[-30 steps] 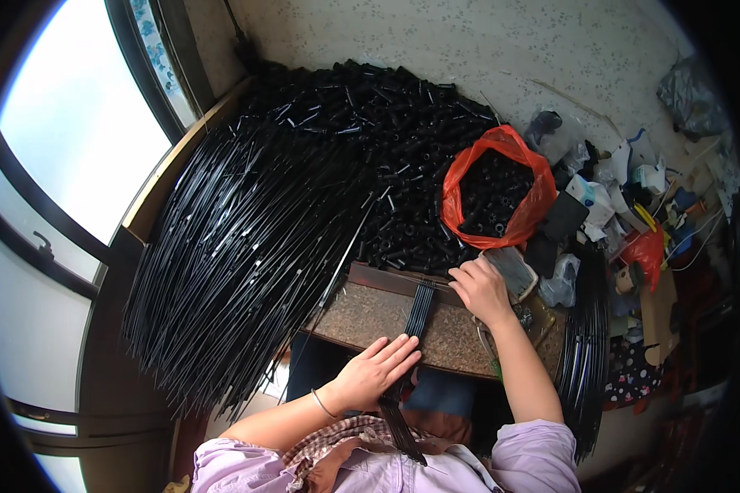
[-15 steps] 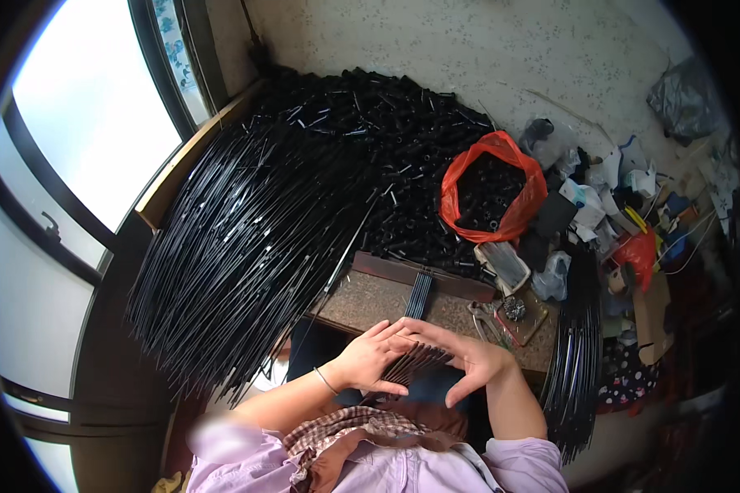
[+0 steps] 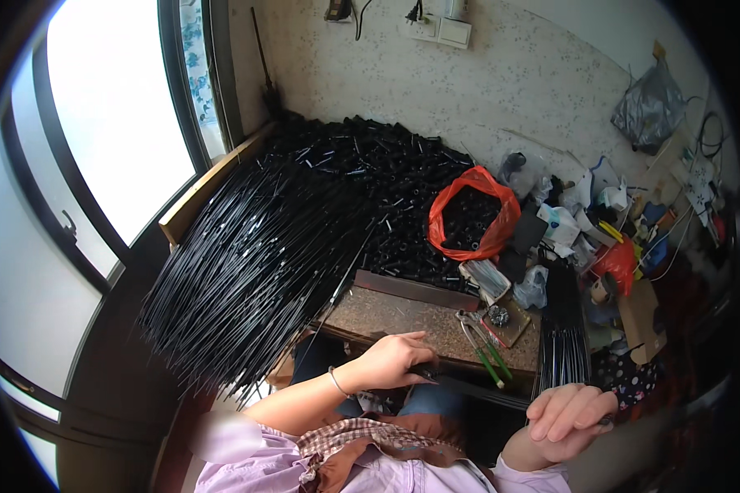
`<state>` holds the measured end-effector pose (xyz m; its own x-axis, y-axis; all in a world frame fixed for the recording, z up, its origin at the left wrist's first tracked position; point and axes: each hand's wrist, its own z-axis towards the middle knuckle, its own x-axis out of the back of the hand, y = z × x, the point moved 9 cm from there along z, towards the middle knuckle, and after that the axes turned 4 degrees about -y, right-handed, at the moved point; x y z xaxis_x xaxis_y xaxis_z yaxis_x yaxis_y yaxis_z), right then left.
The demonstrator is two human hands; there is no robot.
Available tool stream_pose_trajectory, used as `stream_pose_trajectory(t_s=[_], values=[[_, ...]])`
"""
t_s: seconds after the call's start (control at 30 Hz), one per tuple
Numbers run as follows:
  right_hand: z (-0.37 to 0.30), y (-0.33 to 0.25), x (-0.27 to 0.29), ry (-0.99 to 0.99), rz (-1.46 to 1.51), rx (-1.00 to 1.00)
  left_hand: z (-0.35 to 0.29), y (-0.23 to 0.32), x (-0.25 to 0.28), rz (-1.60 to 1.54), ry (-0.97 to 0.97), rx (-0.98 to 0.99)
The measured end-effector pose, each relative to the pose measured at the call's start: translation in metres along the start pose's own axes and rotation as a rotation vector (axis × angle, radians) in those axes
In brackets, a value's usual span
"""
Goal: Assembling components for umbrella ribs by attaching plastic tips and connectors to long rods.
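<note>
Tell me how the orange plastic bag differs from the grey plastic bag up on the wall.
The orange plastic bag sits low among the pile of black tubes, its mouth open and small black pieces showing inside. The grey plastic bag hangs high on the wall, bunched shut, its contents hidden. The orange one is bright, the grey one dull and shiny. Both are crinkled thin plastic.

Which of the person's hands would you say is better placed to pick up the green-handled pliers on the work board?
Probably the left hand: it rests at the work board's edge, near the green-handled pliers. The right hand is off the board, curled.
</note>
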<state>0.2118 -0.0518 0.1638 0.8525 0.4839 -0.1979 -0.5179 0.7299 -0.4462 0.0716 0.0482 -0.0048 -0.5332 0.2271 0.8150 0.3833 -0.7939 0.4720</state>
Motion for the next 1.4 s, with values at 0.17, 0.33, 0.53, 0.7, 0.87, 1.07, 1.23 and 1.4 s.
stream_pose_trajectory(t_s=[0.17,0.33,0.53,0.7,0.87,1.07,1.23,1.4], values=[[0.007,0.027,0.005,-0.004,-0.315,-0.158,-0.003,-0.003,0.005,-0.467,0.017,0.061],[-0.162,0.214,-0.008,-0.383,-0.132,-1.190,-0.010,-0.054,0.045,-1.059,0.854,0.410],[-0.117,0.244,0.104,1.029,0.426,-0.720,-0.011,-0.067,0.005,-1.766,1.171,0.058],[-0.033,0.180,0.115,0.903,0.076,-0.386,0.008,0.001,-0.079,-2.109,0.171,0.346],[-0.022,0.166,0.063,0.311,-0.094,-0.329,0.004,0.042,0.074,-0.819,0.346,-0.193],[-0.129,0.251,0.036,0.027,-0.020,-0.791,0.032,-0.013,0.119,-0.518,0.546,0.018],[-0.166,0.281,0.032,0.040,0.429,-0.980,0.027,-0.058,0.067,-0.525,0.256,0.202],[-0.203,0.298,0.074,0.303,0.324,-0.987,0.048,-0.031,0.066,-1.117,-0.224,-0.197]])
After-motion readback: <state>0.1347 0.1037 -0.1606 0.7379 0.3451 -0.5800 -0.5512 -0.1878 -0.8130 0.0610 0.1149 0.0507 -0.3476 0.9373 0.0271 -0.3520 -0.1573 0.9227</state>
